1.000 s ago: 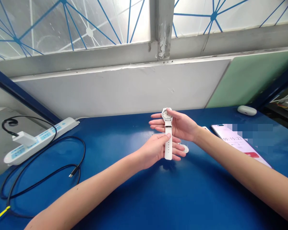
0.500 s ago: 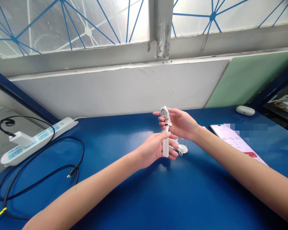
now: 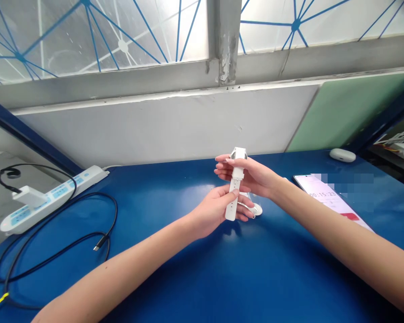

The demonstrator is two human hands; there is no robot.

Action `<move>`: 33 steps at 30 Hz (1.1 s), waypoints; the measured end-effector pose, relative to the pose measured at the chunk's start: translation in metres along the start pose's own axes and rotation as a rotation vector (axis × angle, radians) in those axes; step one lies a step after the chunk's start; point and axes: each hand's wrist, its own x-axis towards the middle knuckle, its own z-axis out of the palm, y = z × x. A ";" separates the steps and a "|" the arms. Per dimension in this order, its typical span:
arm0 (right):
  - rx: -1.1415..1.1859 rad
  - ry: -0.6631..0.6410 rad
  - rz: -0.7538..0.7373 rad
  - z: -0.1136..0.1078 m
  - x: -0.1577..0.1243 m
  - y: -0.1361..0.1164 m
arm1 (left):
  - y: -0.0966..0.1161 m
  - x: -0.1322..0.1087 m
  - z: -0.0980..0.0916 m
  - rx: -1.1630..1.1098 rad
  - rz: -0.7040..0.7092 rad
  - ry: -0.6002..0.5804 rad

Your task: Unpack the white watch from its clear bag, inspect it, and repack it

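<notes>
I hold a white wristwatch [image 3: 234,184] upright above the blue table [image 3: 195,278]. My right hand [image 3: 252,176] grips its upper part, fingers wrapped round the case, whose dial is turned away from me. My left hand [image 3: 215,207] pinches the lower strap between thumb and fingers. A small white round piece [image 3: 255,208] lies on the table just behind my left fingers, partly hidden.
A phone [image 3: 336,202] with a running timer lies at the right, a white earbud case [image 3: 342,155] beyond it. At the left are a white power strip [image 3: 50,197] with a plugged charger [image 3: 29,195] and a looping black cable [image 3: 54,251]. A grey wall panel backs the table.
The watch has been turned in my hands: its dial faced me a second ago and now faces away. Both hands stayed in nearly the same place.
</notes>
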 end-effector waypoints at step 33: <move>-0.061 -0.114 0.034 -0.009 -0.001 -0.001 | -0.003 0.004 -0.003 -0.051 -0.042 -0.017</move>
